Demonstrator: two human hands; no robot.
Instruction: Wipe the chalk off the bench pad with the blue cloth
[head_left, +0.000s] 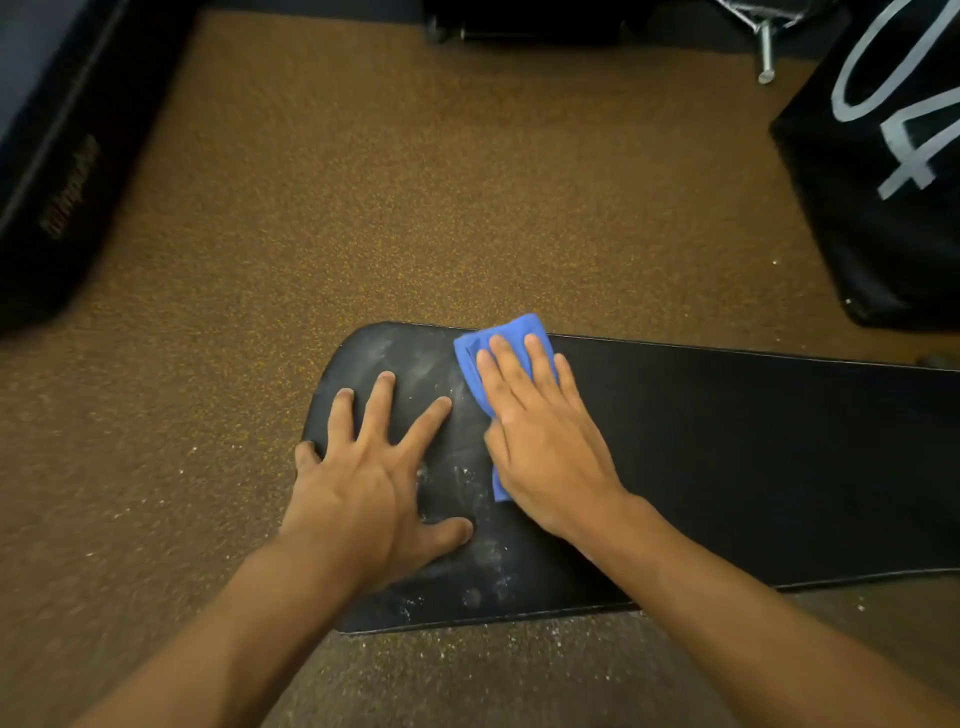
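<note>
Speckled brown floor (363, 182) surrounds a black bench pad (727, 457) smeared with white chalk (467, 478) at its rounded left end. The left hand (363, 488) lies flat there, fingers spread. The right hand (540, 436), fingers together, presses the folded blue cloth (498, 338) onto the pad just beside it.

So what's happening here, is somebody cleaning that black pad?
Yes. A person is wiping a black bench pad with a folded blue cloth. The right hand lies flat on the cloth and presses it onto the pad, while the left hand is spread on the pad's rounded end. White chalk smudges show around and between the hands; the pad to the right looks clean.
</note>
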